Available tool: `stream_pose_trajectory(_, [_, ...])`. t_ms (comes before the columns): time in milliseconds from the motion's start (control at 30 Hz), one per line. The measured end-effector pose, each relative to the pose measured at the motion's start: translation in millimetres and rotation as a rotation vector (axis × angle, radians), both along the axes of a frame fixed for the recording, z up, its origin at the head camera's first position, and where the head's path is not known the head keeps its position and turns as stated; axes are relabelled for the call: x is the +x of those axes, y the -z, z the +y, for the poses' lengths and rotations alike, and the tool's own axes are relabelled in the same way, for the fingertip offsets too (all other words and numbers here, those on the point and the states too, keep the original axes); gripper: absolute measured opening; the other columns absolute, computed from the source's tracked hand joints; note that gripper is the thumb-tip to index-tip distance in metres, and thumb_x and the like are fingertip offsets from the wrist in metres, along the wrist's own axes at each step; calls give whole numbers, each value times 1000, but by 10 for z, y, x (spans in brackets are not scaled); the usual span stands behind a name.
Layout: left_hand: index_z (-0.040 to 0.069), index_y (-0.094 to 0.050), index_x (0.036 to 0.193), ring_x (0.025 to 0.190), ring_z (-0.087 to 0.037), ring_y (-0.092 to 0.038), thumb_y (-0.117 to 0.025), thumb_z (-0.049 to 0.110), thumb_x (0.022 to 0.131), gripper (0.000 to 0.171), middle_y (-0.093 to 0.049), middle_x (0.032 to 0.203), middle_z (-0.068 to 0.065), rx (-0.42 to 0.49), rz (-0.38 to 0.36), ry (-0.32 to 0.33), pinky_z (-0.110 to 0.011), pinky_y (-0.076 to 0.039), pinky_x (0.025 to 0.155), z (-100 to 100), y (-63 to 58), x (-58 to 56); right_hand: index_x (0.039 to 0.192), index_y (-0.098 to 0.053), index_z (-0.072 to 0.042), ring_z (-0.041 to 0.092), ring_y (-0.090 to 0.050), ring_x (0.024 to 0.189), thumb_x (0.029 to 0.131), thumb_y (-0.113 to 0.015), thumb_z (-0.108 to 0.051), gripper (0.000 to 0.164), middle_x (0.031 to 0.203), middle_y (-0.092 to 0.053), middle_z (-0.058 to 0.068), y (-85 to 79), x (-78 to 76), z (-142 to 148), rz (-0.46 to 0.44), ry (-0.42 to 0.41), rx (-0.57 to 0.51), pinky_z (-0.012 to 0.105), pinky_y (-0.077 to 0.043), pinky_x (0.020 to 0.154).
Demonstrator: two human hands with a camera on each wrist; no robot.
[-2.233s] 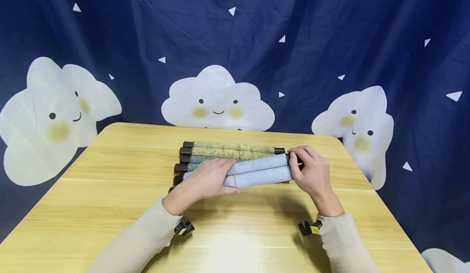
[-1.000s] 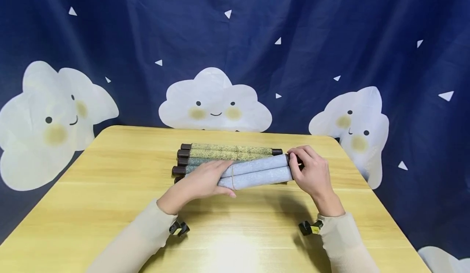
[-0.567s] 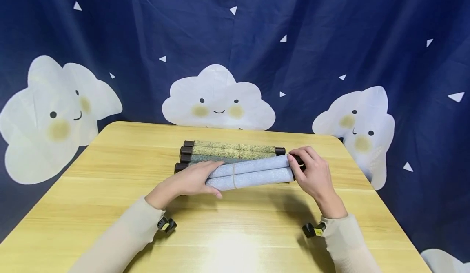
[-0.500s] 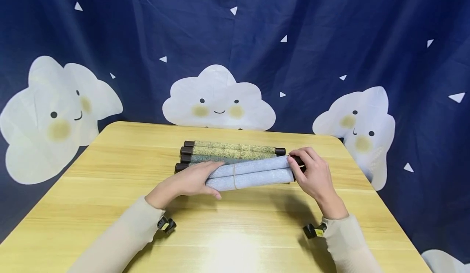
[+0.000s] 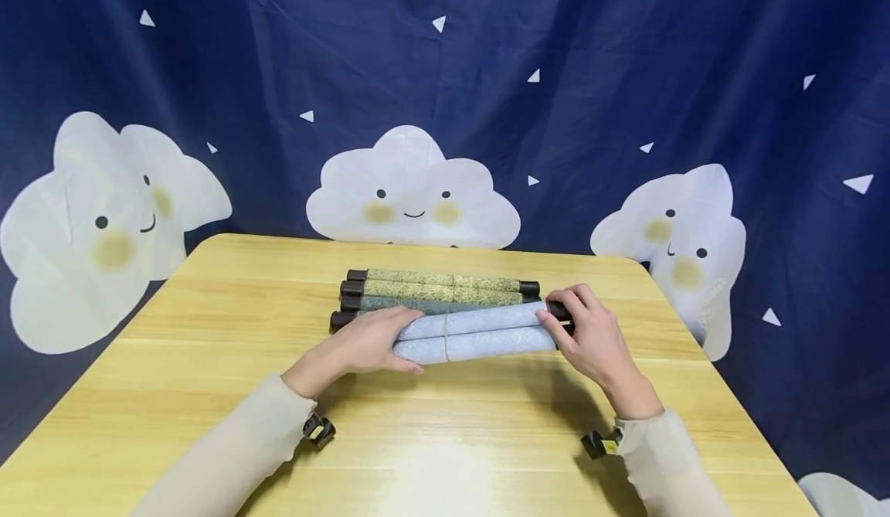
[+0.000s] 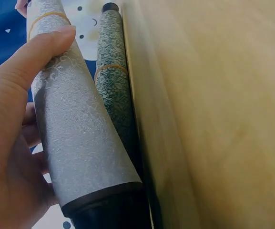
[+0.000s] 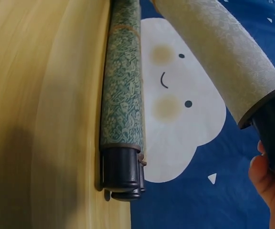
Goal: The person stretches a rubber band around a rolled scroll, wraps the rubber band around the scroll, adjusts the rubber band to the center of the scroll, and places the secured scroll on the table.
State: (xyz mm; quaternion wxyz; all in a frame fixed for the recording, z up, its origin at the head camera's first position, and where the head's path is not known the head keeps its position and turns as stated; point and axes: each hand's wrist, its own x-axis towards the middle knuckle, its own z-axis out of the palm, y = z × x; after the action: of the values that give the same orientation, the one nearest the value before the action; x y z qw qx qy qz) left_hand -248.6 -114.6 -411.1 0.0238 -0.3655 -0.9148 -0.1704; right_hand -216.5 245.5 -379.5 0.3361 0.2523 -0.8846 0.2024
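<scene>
Both hands hold a pair of light blue hanging scrolls (image 5: 494,343) above the table, bound by a thin elastic band. The left hand (image 5: 368,343) grips them near the left end; in the left wrist view its thumb (image 6: 46,47) presses across the silvery patterned surface, with a dark end knob below. At the other end, the right hand (image 5: 591,335) grips the dark knobs, as the right wrist view also shows. Behind lie green patterned scrolls (image 5: 417,301), partly hidden by the held pair, and farther back yellow patterned scrolls (image 5: 410,289).
The scrolls lie side by side on a light wood table (image 5: 208,393) with rounded far corners. A dark blue curtain with white clouds (image 5: 413,192) hangs behind it. Each wrist carries a small black camera (image 5: 320,430).
The left hand has slid leftward along the light blue scrolls, uncovering more of them and the band. Most recently the held pair and right hand have sunk slightly.
</scene>
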Motion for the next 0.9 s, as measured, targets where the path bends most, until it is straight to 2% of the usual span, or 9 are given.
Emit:
stream_pose_trajectory(100, [3,-49,140,105,-23,-60,-78,57,73,92,-60,125,-10,9,19,4,-43,-52,89,3,-12,-8,110,-65,-11,22,-60,77,88,-73,-32,32,102,-56,3,-5,8,30,-32,-10,24,44,-50,64])
stream_pose_trajectory(167, [3,-50,139,105,-23,-60,-80,56,73,90,-60,125,-10,16,31,7,-43,-52,89,-2,-26,-15,116,-63,-11,22,-59,78,84,-77,-37,43,105,-55,3,-11,12,60,-70,-26,52,44,-50,63])
stream_pose_trajectory(333, [5,-52,138,106,-22,-60,-80,55,72,88,-61,126,-7,8,31,5,-41,-51,91,-14,-56,-32,132,-56,-18,23,-58,85,64,-86,-52,82,116,-51,2,-11,15,133,-183,-83,142,43,-51,67])
stream_pose_trajectory(400, [5,-51,138,105,-21,-60,-80,56,72,88,-61,126,-7,-2,30,4,-41,-51,91,-15,-62,-37,137,-53,-21,24,-59,89,60,-87,-56,91,119,-50,2,1,12,156,-213,-101,178,45,-52,71])
stream_pose_trajectory(500, [4,-51,139,104,-22,-61,-80,57,72,90,-61,125,-7,-14,29,2,-41,-52,89,-12,-69,-44,141,-50,-25,26,-59,94,62,-86,-57,92,121,-50,1,25,13,170,-240,-105,213,47,-52,75])
stream_pose_trajectory(633, [6,-51,139,101,-21,-60,-80,59,70,91,-61,122,-5,-29,29,-10,-41,-53,85,0,-79,-54,140,-51,-26,27,-59,94,67,-84,-56,86,121,-50,0,65,25,170,-260,-68,229,48,-52,73])
stream_pose_trajectory(767, [9,-52,136,94,-18,-60,-80,60,70,89,-63,114,-3,-40,37,-28,-38,-53,78,15,-94,-70,138,-52,-24,27,-59,94,67,-84,-57,84,119,-52,1,99,25,165,-260,-43,231,49,-52,73])
stream_pose_trajectory(900, [8,-53,134,91,-19,-61,-80,57,71,84,-64,112,-3,-52,56,-23,-38,-53,77,27,-111,-89,135,-54,-19,25,-57,98,65,-86,-55,84,114,-55,3,140,-4,157,-258,-37,248,49,-51,80])
